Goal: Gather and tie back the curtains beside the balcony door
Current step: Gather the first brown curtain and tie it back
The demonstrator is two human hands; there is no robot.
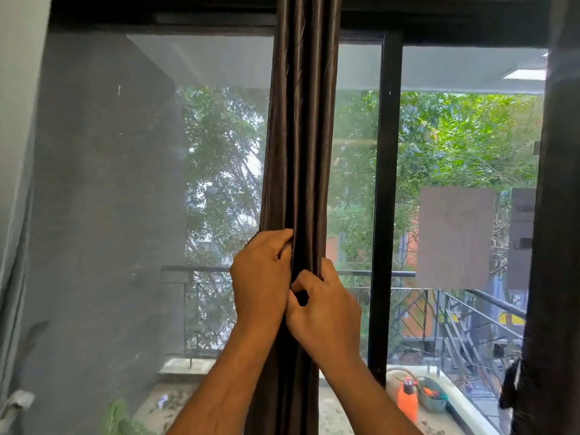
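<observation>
Head view looks straight at a dark brown curtain (301,127) that hangs bunched into a narrow column of folds down the middle of the picture, in front of the balcony door (387,199). Both hands hold this gathered cloth at about the same height, low in the frame. Left hand (262,279) grips the left side of the bundle, its fingers (276,238) curled over the edge of the folds and the back of the hand facing the camera. Right hand (324,304) sits just below and beside it, touching it, with its fingers wrapped round the right side of the bundle and the thumb (303,279) bent across the front. Both forearms rise from the bottom edge toward the curtain.

Left of the curtain is a grey mesh screen (103,199) over the glass. Right of it stands the door's black upright frame, and at the far right edge hangs a second dark curtain (555,246), with a black tassel (511,387) low on its left edge. Through the glass are a metal balcony railing (489,298), green trees (455,136), and, on the balcony floor, an orange spray bottle (408,400) beside a round basket (434,397).
</observation>
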